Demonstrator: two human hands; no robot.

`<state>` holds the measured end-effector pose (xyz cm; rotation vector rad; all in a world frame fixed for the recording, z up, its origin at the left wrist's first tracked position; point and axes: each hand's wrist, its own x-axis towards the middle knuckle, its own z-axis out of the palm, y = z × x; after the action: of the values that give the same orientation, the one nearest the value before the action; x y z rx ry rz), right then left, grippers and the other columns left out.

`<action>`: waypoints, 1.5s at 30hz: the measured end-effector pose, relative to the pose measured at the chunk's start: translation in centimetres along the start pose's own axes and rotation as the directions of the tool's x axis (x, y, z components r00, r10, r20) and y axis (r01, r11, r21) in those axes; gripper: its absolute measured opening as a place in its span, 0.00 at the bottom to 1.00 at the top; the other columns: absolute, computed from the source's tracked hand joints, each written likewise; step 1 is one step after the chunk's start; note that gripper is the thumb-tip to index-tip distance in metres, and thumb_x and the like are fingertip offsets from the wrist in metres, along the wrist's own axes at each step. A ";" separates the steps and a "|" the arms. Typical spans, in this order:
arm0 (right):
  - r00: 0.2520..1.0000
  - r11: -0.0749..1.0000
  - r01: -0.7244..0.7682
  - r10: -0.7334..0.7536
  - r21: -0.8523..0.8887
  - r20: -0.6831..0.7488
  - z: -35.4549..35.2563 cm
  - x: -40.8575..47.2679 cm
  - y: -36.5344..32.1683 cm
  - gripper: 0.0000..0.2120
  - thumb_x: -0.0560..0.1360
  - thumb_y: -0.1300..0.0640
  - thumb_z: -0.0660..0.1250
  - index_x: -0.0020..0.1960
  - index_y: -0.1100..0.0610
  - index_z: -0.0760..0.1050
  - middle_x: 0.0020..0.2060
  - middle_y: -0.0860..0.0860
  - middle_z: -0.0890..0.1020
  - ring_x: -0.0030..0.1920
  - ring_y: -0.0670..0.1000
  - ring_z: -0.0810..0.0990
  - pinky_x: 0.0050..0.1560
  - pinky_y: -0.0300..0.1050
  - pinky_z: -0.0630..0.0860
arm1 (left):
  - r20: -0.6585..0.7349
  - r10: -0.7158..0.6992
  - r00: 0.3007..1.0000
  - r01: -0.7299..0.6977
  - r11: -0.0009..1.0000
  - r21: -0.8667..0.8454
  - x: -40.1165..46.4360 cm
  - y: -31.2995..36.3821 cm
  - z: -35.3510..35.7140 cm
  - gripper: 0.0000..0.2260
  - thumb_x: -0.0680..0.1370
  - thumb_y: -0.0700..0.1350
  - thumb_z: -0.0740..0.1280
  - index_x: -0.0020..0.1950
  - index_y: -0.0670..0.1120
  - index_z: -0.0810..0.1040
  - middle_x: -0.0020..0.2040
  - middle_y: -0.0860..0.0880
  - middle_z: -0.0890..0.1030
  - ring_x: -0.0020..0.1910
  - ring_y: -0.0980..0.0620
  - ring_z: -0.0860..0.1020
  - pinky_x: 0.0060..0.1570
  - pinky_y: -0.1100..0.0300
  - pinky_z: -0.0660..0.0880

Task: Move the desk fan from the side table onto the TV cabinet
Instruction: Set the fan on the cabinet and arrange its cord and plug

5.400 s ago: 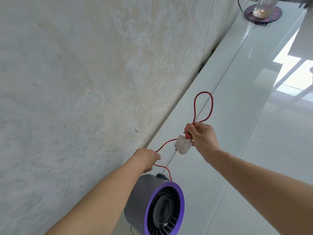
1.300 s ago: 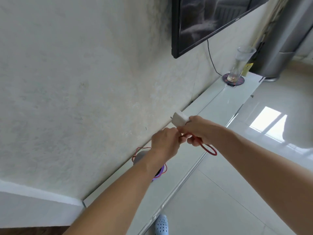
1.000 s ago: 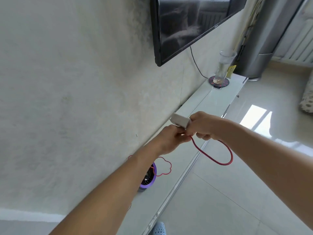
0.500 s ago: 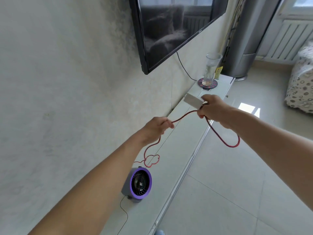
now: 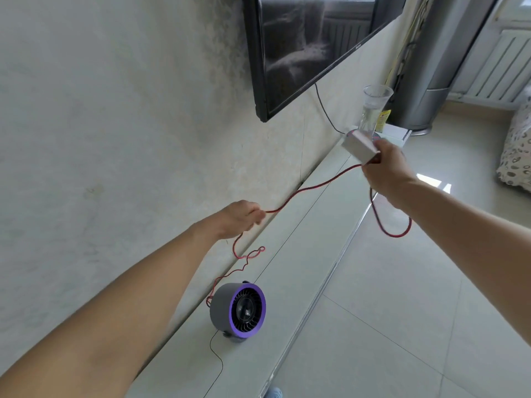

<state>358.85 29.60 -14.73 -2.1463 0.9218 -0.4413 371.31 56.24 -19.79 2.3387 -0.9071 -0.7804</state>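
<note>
Since half a second ago the hands have drawn further apart: the right hand (image 5: pixel 385 168), fist curled around the white plug block (image 5: pixel 359 147), hides its fingers. Left hand (image 5: pixel 240 218) pinches the thin red cable (image 5: pixel 310 187). Below it the grey round desk fan with purple rim (image 5: pixel 238 310) stands on the glossy white TV cabinet (image 5: pixel 290 271), its base partly hidden.
</note>
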 end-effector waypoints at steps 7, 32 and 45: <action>0.995 0.992 -0.083 0.078 -0.095 -0.054 -0.3 0.7 1.2 0.21 0.70 0.66 0.56 0.60 0.52 0.71 0.49 0.60 0.76 0.48 0.65 0.78 0.45 0.56 0.80 | -0.169 -0.172 0.970 0.172 0.985 -0.018 -3.7 -7.8 -2.5 0.15 0.83 0.49 0.58 0.40 0.46 0.75 0.37 0.50 0.74 0.39 0.50 0.72 0.39 0.59 0.67; 0.920 0.990 -0.005 -0.052 0.143 0.388 10.2 -6.6 -4.8 0.07 0.75 0.62 0.60 0.41 0.58 0.75 0.33 0.55 0.76 0.30 0.53 0.70 0.29 0.44 0.68 | -0.685 -0.258 0.681 0.063 0.953 -0.297 -14.3 -7.6 -2.6 0.12 0.82 0.44 0.59 0.44 0.44 0.80 0.40 0.50 0.77 0.40 0.54 0.74 0.43 0.57 0.70; 0.678 0.879 0.168 -0.432 0.447 0.594 11.8 -15.5 -11.5 0.11 0.76 0.68 0.61 0.55 0.66 0.80 0.50 0.63 0.83 0.48 0.55 0.78 0.48 0.46 0.74 | -0.399 -0.020 0.917 0.044 0.998 0.051 -15.3 0.1 -1.2 0.10 0.81 0.45 0.62 0.50 0.45 0.83 0.37 0.54 0.77 0.34 0.61 0.73 0.34 0.70 0.66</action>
<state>360.33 52.24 -14.25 -1.8811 0.0370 0.0545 362.71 67.56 -13.92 2.4414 -0.7197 -0.2676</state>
